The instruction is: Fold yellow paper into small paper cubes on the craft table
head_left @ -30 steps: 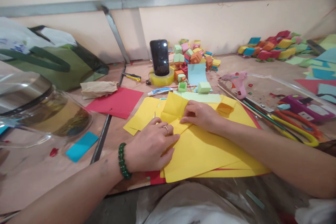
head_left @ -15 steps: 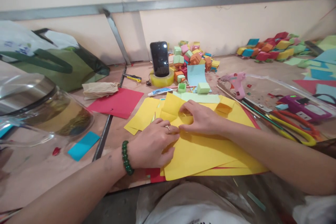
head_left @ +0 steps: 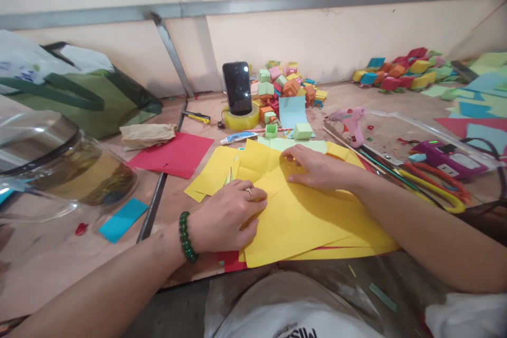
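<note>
Yellow paper sheets (head_left: 304, 227) lie in a loose stack at the table's front edge. My left hand (head_left: 229, 214), with a ring and a green bead bracelet, rests on the left part of the sheets, its fingers slightly spread. A creased yellow piece (head_left: 255, 158) sits just beyond it. My right hand (head_left: 311, 166) is over the sheets to the right of that piece, thumb and fingers curved apart with nothing visible between them. Part of a folded yellow box shows behind the right wrist. Pale green paper (head_left: 312, 145) lies behind the right hand.
A phone (head_left: 237, 87) stands in a tape roll, with a heap of paper cubes (head_left: 291, 84) beside it. Scissors (head_left: 451, 200), a pink glue gun (head_left: 352, 124) and a purple power strip (head_left: 449, 161) lie right. A glass teapot (head_left: 99, 174) and red paper (head_left: 178, 153) are left.
My right hand has moved right and opened away from the creased yellow piece, which now lies flatter. My left hand stays nearly in place. The view has shifted slightly.
</note>
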Demonstrator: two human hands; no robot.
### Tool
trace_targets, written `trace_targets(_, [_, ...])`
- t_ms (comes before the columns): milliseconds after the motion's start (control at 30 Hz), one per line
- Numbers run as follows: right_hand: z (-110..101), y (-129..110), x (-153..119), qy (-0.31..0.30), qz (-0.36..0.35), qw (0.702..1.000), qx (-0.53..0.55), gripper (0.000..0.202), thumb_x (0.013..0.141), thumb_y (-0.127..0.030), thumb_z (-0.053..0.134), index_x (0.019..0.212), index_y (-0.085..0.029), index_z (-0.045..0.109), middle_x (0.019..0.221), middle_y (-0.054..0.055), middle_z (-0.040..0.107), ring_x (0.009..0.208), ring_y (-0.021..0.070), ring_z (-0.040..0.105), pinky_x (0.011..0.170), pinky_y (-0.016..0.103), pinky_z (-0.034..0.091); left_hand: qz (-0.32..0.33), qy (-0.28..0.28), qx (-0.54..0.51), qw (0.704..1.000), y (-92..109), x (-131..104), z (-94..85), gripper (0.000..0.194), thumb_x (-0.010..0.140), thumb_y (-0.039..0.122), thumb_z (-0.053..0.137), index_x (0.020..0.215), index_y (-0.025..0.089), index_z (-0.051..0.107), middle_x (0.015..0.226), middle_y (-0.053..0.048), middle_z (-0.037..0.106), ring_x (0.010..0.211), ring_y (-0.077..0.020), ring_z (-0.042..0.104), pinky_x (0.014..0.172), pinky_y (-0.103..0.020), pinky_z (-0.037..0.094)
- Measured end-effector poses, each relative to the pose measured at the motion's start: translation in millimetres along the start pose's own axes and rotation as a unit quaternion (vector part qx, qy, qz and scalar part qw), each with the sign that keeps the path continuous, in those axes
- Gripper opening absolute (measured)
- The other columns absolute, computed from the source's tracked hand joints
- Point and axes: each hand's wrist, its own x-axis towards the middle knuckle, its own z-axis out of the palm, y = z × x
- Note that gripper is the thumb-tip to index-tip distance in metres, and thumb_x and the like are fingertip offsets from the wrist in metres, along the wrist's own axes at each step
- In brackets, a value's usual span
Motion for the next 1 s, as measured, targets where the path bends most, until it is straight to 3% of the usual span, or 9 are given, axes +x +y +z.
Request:
trace_targets(133, [-9, 2, -4, -0.015, 0.008, 1.000, 0.015, 0.036, 0.076, -0.016, 0.057, 0.112, -0.019, 0.054, 0.113, 0.010, 0.061, 0.100, 0.0237, 0.059, 0.087, 0.037, 0.047, 0.012, 0.001, -0.011, 1.000, 1, 0, 1.3, 0.027, 0.075, 0.014, 0.049, 0.096, 0.016, 0.065, 0.105, -0.009, 0.067, 0.089, -0.0225, 0.056, 0.082, -0.036, 0.049])
trace_targets(233, [-14, -7, -6, 0.042, -0.026, 0.999, 0.010, 0.029, 0.077, -0.010, 0.049, 0.103, -0.019, 0.058, 0.104, 0.008, 0.063, 0.096, 0.0222, 0.060, 0.086, 0.036, 0.047, 0.017, -0.001, -0.013, 1.000, 2, 1, 0.1, 0.026, 0.074, 0.014, 0.050, 0.095, 0.016, 0.065, 0.101, -0.010, 0.067, 0.086, -0.0222, 0.056, 0.080, -0.035, 0.050])
trace_targets(300, [-11, -20, -7, 0.096, -0.085, 0.992, 0.009, 0.020, 0.078, -0.015, 0.052, 0.096, -0.020, 0.059, 0.098, 0.007, 0.063, 0.096, 0.0226, 0.058, 0.086, 0.037, 0.046, 0.017, 0.001, -0.008, 1.000, 3, 2, -0.9, 0.025, 0.073, 0.013, 0.050, 0.092, 0.016, 0.064, 0.096, -0.010, 0.067, 0.084, -0.0218, 0.056, 0.080, -0.035, 0.050])
trace_targets(400, [1, -37, -6, 0.104, -0.123, 0.987, 0.020, 0.018, 0.080, -0.027, 0.058, 0.096, -0.020, 0.057, 0.096, 0.008, 0.062, 0.093, 0.0228, 0.057, 0.082, 0.037, 0.047, 0.012, 0.008, -0.001, 1.000, 3, 2, -1.2, 0.022, 0.072, 0.012, 0.050, 0.090, 0.016, 0.063, 0.092, -0.009, 0.065, 0.083, -0.0213, 0.056, 0.079, -0.034, 0.050])
trace_targets(567, [17, -38, -2, 0.042, -0.071, 0.997, -0.015, 0.034, 0.075, -0.036, 0.066, 0.101, -0.017, 0.055, 0.102, 0.011, 0.060, 0.096, 0.0258, 0.055, 0.084, 0.040, 0.046, 0.005, 0.012, -0.005, 1.000, 3, 2, 0.5, 0.018, 0.074, 0.013, 0.050, 0.087, 0.015, 0.062, 0.089, -0.008, 0.066, 0.083, -0.0222, 0.056, 0.077, -0.035, 0.050])
trace_targets(800, [1, -6, 0, -0.018, -0.025, 0.999, 0.028, 0.031, 0.075, -0.023, 0.063, 0.105, -0.018, 0.056, 0.106, 0.010, 0.059, 0.097, 0.0230, 0.058, 0.087, 0.037, 0.046, 0.011, 0.024, -0.008, 1.000, 2, 0, -0.3, 0.013, 0.073, 0.012, 0.050, 0.077, 0.016, 0.062, 0.087, -0.008, 0.067, 0.078, -0.0209, 0.056, 0.073, -0.034, 0.048])
trace_targets(900, [-6, -17, -4, -0.014, -0.009, 0.999, 0.041, 0.032, 0.075, -0.023, 0.062, 0.106, -0.017, 0.056, 0.105, 0.010, 0.061, 0.095, 0.0222, 0.059, 0.085, 0.036, 0.046, 0.008, 0.031, -0.017, 0.999, 0, 0, 1.6, 0.013, 0.073, 0.013, 0.051, 0.078, 0.016, 0.063, 0.090, -0.008, 0.066, 0.081, -0.0205, 0.057, 0.074, -0.033, 0.049])
trace_targets(1000, [-3, -40, -8, 0.036, 0.017, 0.999, 0.004, 0.039, 0.074, -0.040, 0.065, 0.104, -0.017, 0.055, 0.100, 0.010, 0.062, 0.093, 0.0245, 0.059, 0.080, 0.037, 0.046, 0.005, 0.035, -0.015, 0.999, -1, 0, 2.7, 0.014, 0.074, 0.013, 0.051, 0.078, 0.017, 0.064, 0.091, -0.008, 0.066, 0.082, -0.0200, 0.059, 0.076, -0.032, 0.050])
